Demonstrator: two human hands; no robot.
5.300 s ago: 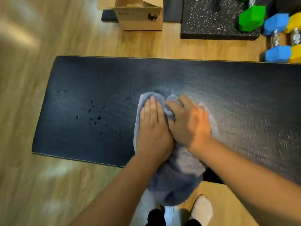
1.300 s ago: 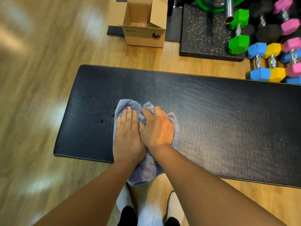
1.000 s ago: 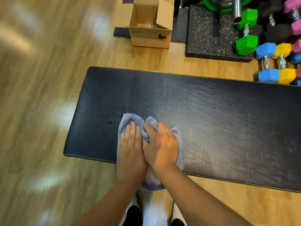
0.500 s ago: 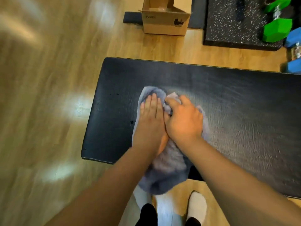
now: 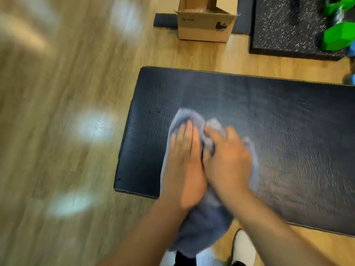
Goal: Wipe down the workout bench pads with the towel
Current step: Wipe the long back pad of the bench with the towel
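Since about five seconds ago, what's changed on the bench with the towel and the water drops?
The towel, with the left hand and right hand on it, has slid along the bench pad toward its left end, over where the cluster of droplets lay; only two small drops remain beyond it. Nothing picked up or released: the left hand still presses flat, the right hand still bunches the towel.

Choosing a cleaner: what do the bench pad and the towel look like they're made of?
The bench pad: probably black vinyl or faux leather; creased grain, slight sheen. The towel: soft grey-blue terry or microfibre, judging by its fuzzy pile.
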